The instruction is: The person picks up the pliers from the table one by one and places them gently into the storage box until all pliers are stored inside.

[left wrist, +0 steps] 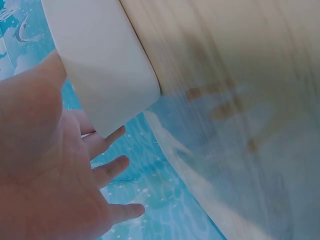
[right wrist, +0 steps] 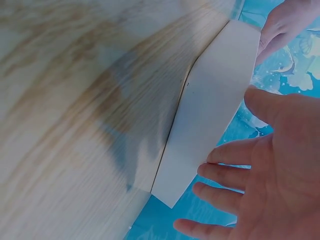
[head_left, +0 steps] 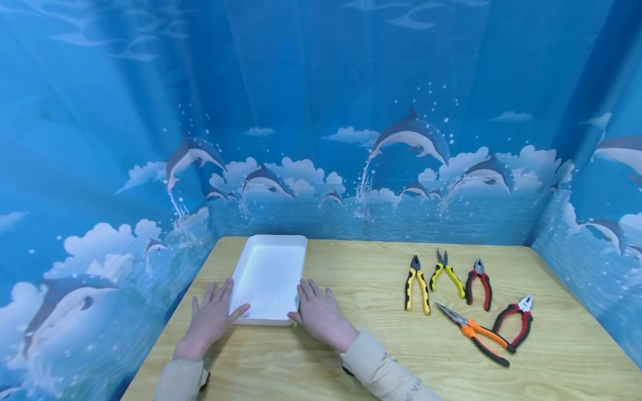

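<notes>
A shallow white rectangular tray (head_left: 268, 273) lies on the left part of the table. My left hand (head_left: 208, 320) is at its left side, thumb over the near left corner and fingers spread along the edge. Opposite it, my right hand (head_left: 323, 314) touches the right side, with its thumb at the near right corner. In the left wrist view, straight, parted fingers overlap the tray's outer wall (left wrist: 100, 65). The right wrist view shows extended fingertips against the long white side (right wrist: 210, 105). Nothing lies inside the tray.
Several pliers lie on the wooden table (head_left: 361, 278) at right: yellow-black pliers (head_left: 415, 271), yellow needle-nose pliers (head_left: 443, 265), red-black pliers (head_left: 479, 269), orange-black long-nose pliers (head_left: 468, 327) and red-black cutters (head_left: 525, 304). A blue dolphin-print curtain (head_left: 311, 111) surrounds the table.
</notes>
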`<state>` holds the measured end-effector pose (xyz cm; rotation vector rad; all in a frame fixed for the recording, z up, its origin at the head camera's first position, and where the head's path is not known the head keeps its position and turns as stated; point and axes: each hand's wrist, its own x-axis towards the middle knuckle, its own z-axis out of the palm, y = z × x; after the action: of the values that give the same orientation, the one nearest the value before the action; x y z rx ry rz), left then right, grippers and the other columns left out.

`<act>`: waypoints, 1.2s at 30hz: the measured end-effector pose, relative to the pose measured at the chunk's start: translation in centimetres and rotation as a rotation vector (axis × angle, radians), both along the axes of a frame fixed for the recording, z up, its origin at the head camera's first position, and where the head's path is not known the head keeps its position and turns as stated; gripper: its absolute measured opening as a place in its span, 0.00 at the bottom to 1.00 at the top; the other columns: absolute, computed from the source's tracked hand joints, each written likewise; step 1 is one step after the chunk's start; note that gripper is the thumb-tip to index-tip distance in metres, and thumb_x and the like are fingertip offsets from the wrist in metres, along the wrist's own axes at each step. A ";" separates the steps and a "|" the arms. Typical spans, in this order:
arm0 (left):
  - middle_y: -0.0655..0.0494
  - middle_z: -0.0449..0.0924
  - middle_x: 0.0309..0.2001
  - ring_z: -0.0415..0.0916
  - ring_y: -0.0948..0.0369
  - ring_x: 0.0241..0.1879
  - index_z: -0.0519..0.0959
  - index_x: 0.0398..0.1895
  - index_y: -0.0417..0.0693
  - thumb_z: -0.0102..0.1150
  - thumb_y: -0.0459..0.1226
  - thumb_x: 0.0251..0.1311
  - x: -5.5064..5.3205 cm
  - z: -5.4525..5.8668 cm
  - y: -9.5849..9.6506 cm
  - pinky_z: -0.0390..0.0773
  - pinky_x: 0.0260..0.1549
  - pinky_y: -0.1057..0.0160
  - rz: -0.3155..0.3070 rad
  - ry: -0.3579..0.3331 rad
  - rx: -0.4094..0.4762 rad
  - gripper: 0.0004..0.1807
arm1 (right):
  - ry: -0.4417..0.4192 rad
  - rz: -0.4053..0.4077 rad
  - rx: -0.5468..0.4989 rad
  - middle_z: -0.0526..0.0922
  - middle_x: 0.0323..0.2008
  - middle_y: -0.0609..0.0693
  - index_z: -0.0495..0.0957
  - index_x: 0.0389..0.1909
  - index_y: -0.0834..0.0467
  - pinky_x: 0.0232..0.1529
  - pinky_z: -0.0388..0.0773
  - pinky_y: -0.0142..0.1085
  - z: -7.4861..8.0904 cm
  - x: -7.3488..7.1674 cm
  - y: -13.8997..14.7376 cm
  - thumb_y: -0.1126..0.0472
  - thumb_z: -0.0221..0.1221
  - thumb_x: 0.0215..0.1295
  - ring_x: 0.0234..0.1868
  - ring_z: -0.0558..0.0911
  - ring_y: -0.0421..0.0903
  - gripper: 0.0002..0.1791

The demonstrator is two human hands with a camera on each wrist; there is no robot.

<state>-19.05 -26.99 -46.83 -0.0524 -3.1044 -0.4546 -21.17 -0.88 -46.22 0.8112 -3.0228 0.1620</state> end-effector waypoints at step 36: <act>0.33 0.64 0.72 0.55 0.33 0.73 0.61 0.75 0.34 0.61 0.62 0.63 0.4 -0.1 -0.8 0.45 0.63 0.18 -0.083 0.080 0.046 0.51 | -0.014 0.001 0.000 0.62 0.77 0.54 0.63 0.76 0.60 0.70 0.67 0.58 0.0 0.4 1.6 0.39 0.51 0.75 0.76 0.63 0.54 0.39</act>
<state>-18.63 -27.78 -46.95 -0.1950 -3.0207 -0.5119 -20.77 0.73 -46.21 0.8154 -3.0358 0.1680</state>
